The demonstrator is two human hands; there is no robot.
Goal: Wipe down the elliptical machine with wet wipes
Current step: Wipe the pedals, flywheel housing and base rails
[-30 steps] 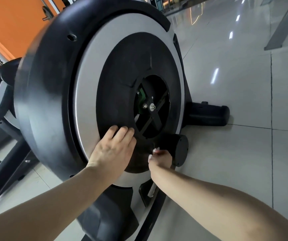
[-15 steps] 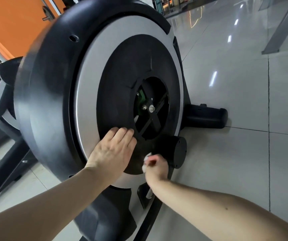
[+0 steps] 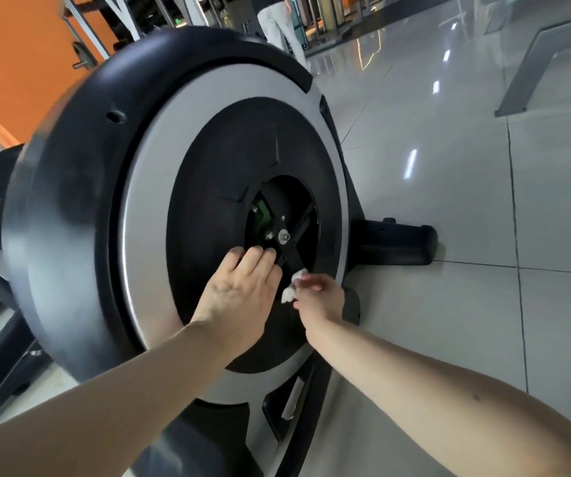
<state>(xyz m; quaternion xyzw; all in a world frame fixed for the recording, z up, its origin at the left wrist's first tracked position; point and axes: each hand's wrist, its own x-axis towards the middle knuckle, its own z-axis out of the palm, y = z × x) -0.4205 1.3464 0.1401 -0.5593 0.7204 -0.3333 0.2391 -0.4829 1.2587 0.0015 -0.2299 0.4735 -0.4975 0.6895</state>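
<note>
Head view: elliptical machine's flywheel housing (image 3: 57, 235) fills the left half, a silver ring (image 3: 146, 218) around its black inner disc (image 3: 208, 187). Left hand (image 3: 239, 290) lies flat on the disc, fingers straight, tips at the hub opening's rim. Just right, a crumpled wet wipe (image 3: 291, 287) touches the disc, pinched by right hand (image 3: 320, 299). Black stabiliser foot (image 3: 397, 244) rests on tiled floor (image 3: 449, 187).
</note>
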